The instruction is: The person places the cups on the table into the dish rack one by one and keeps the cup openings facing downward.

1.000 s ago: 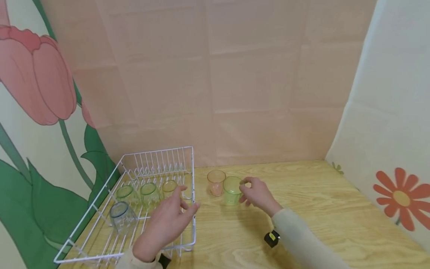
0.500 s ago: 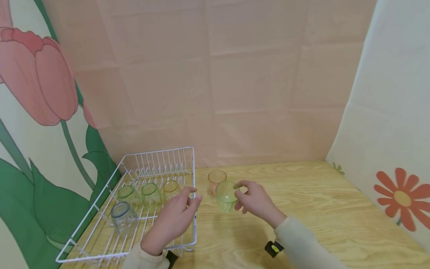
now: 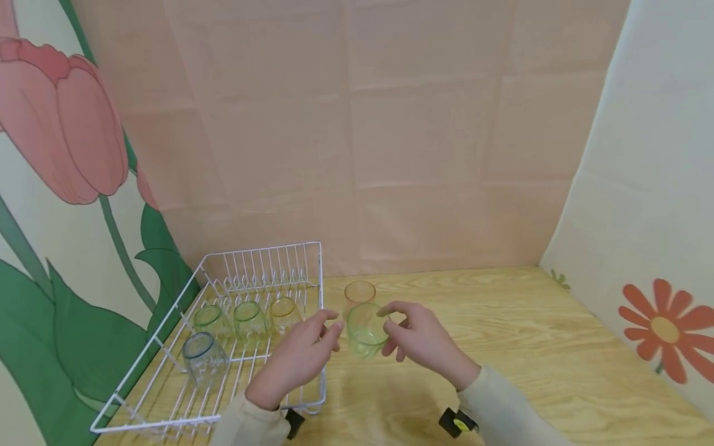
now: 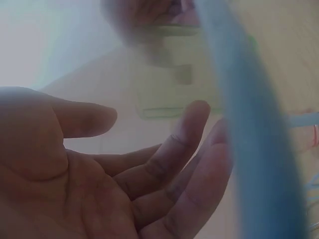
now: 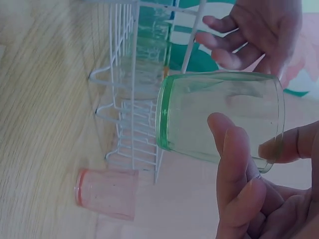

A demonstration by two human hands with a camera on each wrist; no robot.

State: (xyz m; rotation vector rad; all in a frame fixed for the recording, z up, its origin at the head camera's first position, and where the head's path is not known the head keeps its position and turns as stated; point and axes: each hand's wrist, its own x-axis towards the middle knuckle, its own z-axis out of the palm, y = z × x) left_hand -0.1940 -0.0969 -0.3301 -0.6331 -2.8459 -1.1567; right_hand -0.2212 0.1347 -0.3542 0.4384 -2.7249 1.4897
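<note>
My right hand (image 3: pixel 421 337) pinches a clear green-tinted glass (image 3: pixel 365 341) at its rim, with thumb and fingers on the near side. In the right wrist view the glass (image 5: pixel 219 114) is held off the table, its thick green base towards the tabletop. My left hand (image 3: pixel 301 353) is just left of the glass, above the rack's right edge, fingers loosely bent and holding nothing. The left wrist view shows the blurred glass (image 4: pixel 164 94) beyond the left fingertips; whether they touch it I cannot tell. Behind it a pink glass (image 3: pixel 359 291) stands on the table, partly hidden in the head view.
A white wire dish rack (image 3: pixel 321 279) stands on the left of the wooden table (image 3: pixel 502 347). Inside are a blue-ringed glass (image 3: pixel 205 362), two green glasses (image 3: pixel 250 325) and a yellow glass (image 3: pixel 284 314), coloured rings uppermost. A pink-beige sheet (image 3: pixel 357 136) hangs behind.
My right hand has lifted the green glass off the table and brought it left and nearer to me. My left hand has shifted right, towards the glass.
</note>
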